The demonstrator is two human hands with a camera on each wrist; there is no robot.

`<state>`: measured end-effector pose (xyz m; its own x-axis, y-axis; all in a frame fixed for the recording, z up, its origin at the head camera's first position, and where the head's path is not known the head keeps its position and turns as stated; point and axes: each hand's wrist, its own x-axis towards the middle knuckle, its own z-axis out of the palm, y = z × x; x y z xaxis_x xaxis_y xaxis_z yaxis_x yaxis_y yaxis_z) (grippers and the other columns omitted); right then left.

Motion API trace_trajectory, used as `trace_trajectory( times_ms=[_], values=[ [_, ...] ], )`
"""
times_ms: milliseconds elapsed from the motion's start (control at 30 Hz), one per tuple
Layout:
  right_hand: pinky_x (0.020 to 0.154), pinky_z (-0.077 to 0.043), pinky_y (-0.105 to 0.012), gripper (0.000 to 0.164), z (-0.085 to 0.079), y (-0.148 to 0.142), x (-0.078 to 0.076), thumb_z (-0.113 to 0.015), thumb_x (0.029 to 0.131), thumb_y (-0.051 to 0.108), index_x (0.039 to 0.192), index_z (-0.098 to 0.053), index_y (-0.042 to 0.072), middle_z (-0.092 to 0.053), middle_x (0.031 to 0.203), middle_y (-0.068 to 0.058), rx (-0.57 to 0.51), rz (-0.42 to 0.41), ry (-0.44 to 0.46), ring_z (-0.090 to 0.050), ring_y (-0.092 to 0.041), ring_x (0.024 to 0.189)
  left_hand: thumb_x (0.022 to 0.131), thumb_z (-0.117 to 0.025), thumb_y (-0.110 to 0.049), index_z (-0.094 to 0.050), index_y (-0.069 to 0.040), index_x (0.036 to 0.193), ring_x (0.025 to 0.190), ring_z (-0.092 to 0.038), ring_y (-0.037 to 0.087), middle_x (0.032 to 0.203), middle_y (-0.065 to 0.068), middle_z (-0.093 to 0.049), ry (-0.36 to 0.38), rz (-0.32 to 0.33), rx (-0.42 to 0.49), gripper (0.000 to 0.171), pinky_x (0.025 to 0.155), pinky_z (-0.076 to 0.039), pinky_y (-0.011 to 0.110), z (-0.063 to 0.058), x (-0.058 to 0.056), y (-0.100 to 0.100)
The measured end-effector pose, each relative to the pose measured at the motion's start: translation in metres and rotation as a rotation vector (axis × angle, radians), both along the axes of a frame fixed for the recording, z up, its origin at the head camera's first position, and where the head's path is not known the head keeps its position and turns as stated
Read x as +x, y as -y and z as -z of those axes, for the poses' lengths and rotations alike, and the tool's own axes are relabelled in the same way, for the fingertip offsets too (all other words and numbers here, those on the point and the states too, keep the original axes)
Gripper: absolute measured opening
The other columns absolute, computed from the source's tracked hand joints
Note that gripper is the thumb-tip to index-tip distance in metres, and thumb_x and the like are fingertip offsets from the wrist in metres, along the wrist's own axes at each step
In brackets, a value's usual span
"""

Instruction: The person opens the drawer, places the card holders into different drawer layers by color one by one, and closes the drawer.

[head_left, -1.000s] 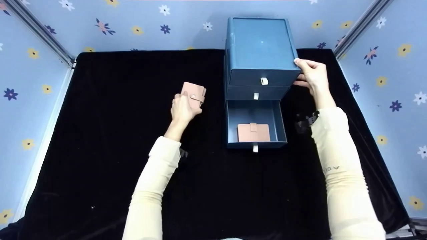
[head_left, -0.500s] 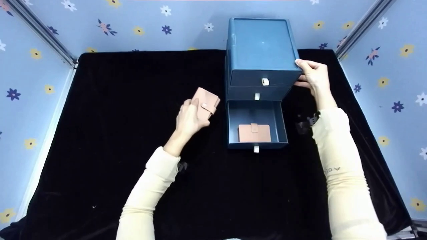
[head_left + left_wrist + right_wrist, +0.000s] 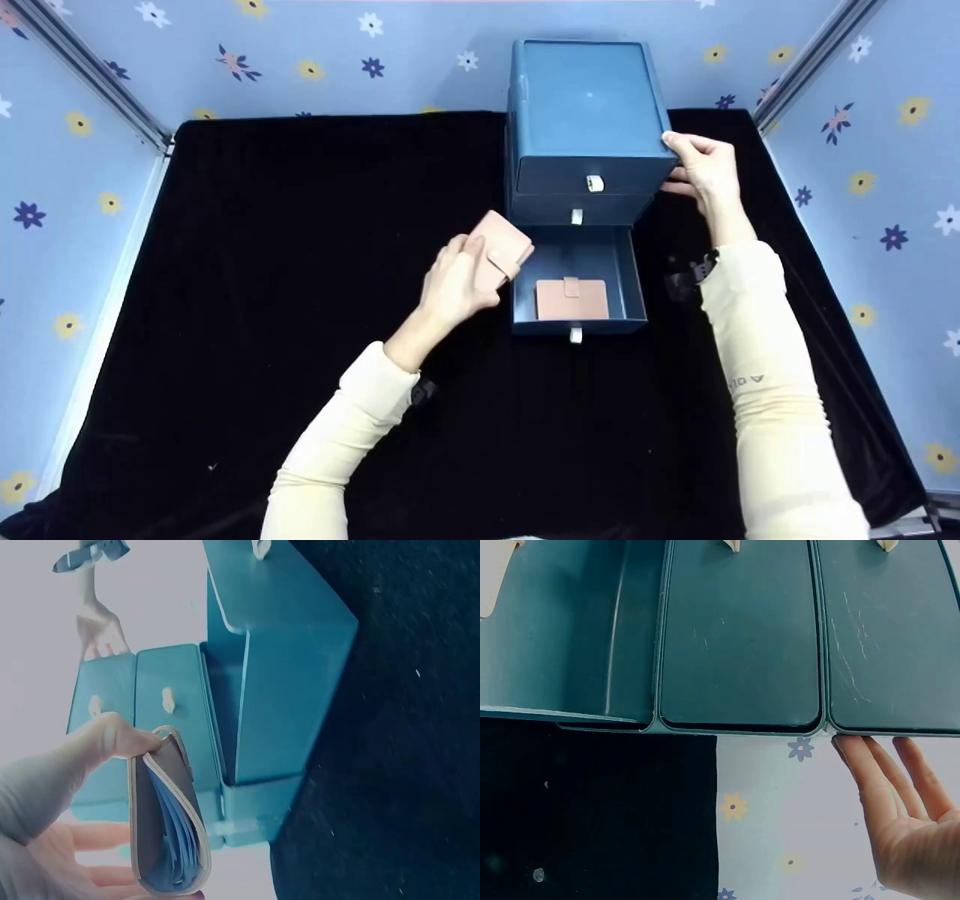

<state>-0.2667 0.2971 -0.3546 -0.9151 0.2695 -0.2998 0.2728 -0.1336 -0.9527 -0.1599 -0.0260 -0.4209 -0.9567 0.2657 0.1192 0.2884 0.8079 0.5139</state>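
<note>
My left hand (image 3: 452, 287) grips a pink card wallet (image 3: 501, 246) with a snap strap, thumb on one side and fingers on the other. In the left wrist view, thin sleeves (image 3: 178, 844) show inside its end. The wallet is over the left edge of the pulled-out bottom drawer (image 3: 541, 328) of a blue drawer unit (image 3: 589, 105). Inside that drawer lies a second pink wallet (image 3: 571, 301), strap towards the back. My right hand (image 3: 709, 171) rests against the unit's right side, thumb at its top edge; the right wrist view shows the fingers straight against it.
Two upper drawers (image 3: 555, 174) are closed, each with a small white pull tab (image 3: 595, 183). Black cloth (image 3: 300, 262) covers the table. Blue flowered walls (image 3: 420, 52) stand behind and at both sides.
My left hand has carried the pink card wallet right and slightly towards me, up to the open drawer, turning it clockwise. The right hand and the drawer unit have stayed in place.
</note>
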Motion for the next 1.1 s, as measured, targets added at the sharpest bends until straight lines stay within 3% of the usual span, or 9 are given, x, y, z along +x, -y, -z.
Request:
trace_trajectory(
  times_ms=[467,1100],
  values=[
    [0.050,-0.051,-0.031,0.039,-0.001,0.000,-0.001,-0.074,0.071,0.022,0.105,-0.064,0.005,-0.063,0.074,-0.006,0.003,-0.003,0.009,-0.064,-0.017,0.058,0.058,-0.076,-0.024,-0.045,-0.004,0.128,0.107,-0.045,0.029,0.125,0.014,-0.044,0.035,0.122,-0.022,0.079,0.076,-0.048,0.040,0.000,-0.001,-0.034],
    [0.050,-0.051,-0.031,0.040,0.000,0.000,0.000,-0.075,0.071,0.021,0.105,-0.064,0.004,-0.063,0.073,-0.006,-0.005,-0.004,-0.003,-0.063,-0.017,0.057,0.058,-0.079,-0.022,-0.048,-0.006,0.126,0.104,-0.047,0.026,0.122,0.010,-0.047,0.113,0.265,-0.042,0.077,0.084,-0.043,0.033,0.014,-0.016,-0.071]
  ],
)
